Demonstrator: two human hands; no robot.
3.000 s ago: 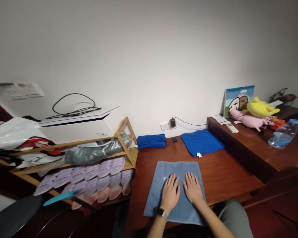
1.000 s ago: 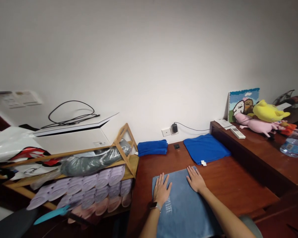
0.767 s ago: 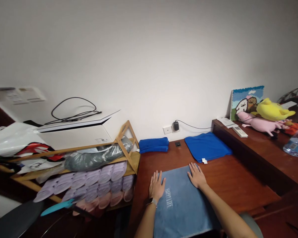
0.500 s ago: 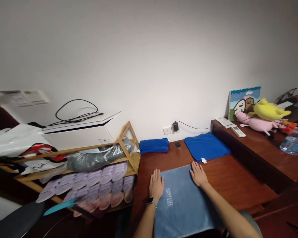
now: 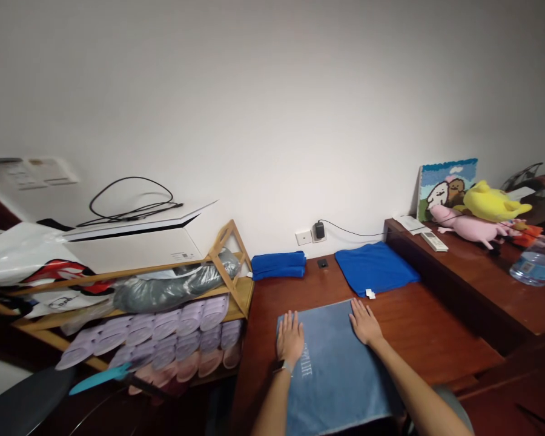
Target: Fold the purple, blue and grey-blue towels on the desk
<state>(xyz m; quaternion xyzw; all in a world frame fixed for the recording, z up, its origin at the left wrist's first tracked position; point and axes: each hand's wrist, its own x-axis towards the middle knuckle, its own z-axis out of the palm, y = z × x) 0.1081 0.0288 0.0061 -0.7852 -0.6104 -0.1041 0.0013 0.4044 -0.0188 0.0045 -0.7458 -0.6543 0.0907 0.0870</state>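
Note:
A grey-blue towel [image 5: 333, 363] with pale stitched lettering lies spread flat on the brown wooden desk [image 5: 263, 303], its near edge by the desk's front. On its left part, near the far left corner, my left hand [image 5: 290, 338] rests flat with fingers stretched out, covering some of the letters. At the far right corner my right hand [image 5: 366, 322] lies flat, fingers extended, on the towel's edge. Behind the towel sit a folded blue cloth [image 5: 278, 265] on the left and a flatter blue cloth [image 5: 376, 268] with a white tag on the right.
A wooden rack [image 5: 236, 284] at left holds a white box [image 5: 131, 249] and several lilac slippers [image 5: 191, 318]. On the raised right desk are a remote [image 5: 435, 241], a pink plush toy [image 5: 470, 229], a yellow plush toy [image 5: 493, 201] and a water bottle [image 5: 536, 263]. A plugged-in charger [image 5: 319, 229] is on the wall.
My left hand has shifted right onto the towel, and the towel's far left corner now shows beyond it. The right hand stays at its corner. The view has turned slightly right.

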